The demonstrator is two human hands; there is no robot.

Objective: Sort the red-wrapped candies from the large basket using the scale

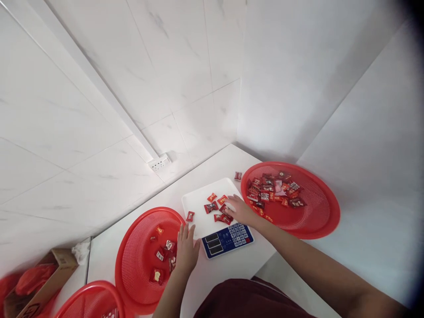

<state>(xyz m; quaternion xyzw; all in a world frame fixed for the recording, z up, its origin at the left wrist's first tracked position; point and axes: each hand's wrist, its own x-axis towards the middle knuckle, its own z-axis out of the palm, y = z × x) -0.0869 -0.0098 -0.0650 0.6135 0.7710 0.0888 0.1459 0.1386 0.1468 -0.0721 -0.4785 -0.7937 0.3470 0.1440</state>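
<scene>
A white weighing scale (198, 194) with a blue keypad panel (228, 239) stands on the table, its three display windows dark. Several wrapped candies (211, 207) lie scattered on its tray, mostly red with some orange. My right hand (241, 211) reaches over the tray's right side, fingers apart at the candies there; whether they touch is hard to tell. By the right rim of the left red basket (132, 247), close to the scale's left edge, is my left hand (187, 249) with fingers spread and nothing held. That basket contains several candies, some partly covered by my left hand and forearm.
A second red basket (318, 214) at the right holds a pile of candies. One candy (238, 176) lies on the table (232, 159) beside it. Another red basket (99, 289) and a cardboard box (62, 260) are at lower left. Walls border the table behind.
</scene>
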